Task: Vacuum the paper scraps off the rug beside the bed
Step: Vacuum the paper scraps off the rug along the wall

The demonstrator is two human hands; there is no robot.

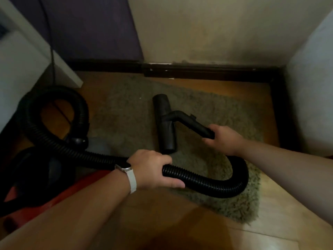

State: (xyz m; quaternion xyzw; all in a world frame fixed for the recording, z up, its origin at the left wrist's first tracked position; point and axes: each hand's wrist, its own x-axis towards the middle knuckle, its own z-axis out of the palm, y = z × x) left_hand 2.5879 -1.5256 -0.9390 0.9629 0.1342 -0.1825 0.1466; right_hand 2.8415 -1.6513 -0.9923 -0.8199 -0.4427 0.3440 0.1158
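I have the right hand [223, 139] wrapped around the rigid black wand [196, 124], gripping its rear end at about 3 o'clock of the view. The wand runs up and left to the floor nozzle [164, 123], a black bar lying flat on the shaggy grey-green rug [126, 112] near the middle, its long axis running roughly 12 to 6 o'clock. My left hand [153, 168] is clenched on the ribbed black hose [216, 184] at about 6 o'clock, a pale watch [126, 168] on that wrist. From that grip the hose curves right and loops up to the wand; the other way it runs left and coils at 9 o'clock over the wooden floor [281, 213]. The red vacuum body [54, 199] sits at 8 o'clock. One tiny pale speck [140, 98] lies on the rug at 11 o'clock of the nozzle; I cannot tell whether it is paper.
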